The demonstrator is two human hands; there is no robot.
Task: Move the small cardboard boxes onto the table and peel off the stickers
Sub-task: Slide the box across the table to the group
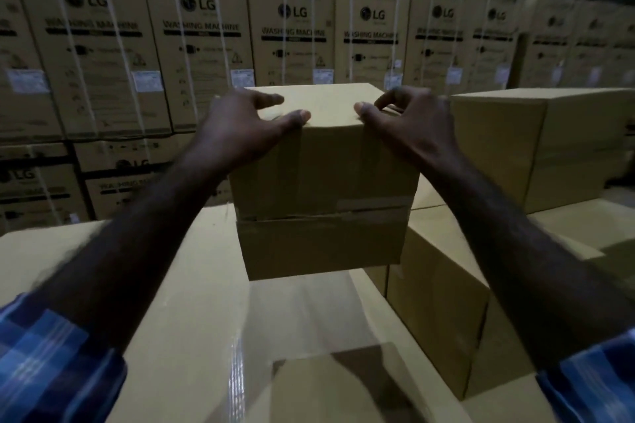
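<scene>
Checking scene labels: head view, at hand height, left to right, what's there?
Left hand → small brown cardboard box both hands grip, atop another → right hand → larger plain cardboard box.

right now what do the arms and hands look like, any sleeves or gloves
Both hands are bare: no gloves, rings or watch show on the left hand or the right hand. The forearms are bare too. Each arm ends in a rolled blue plaid sleeve, the left sleeve and the right sleeve, checked dark and light blue.
</scene>
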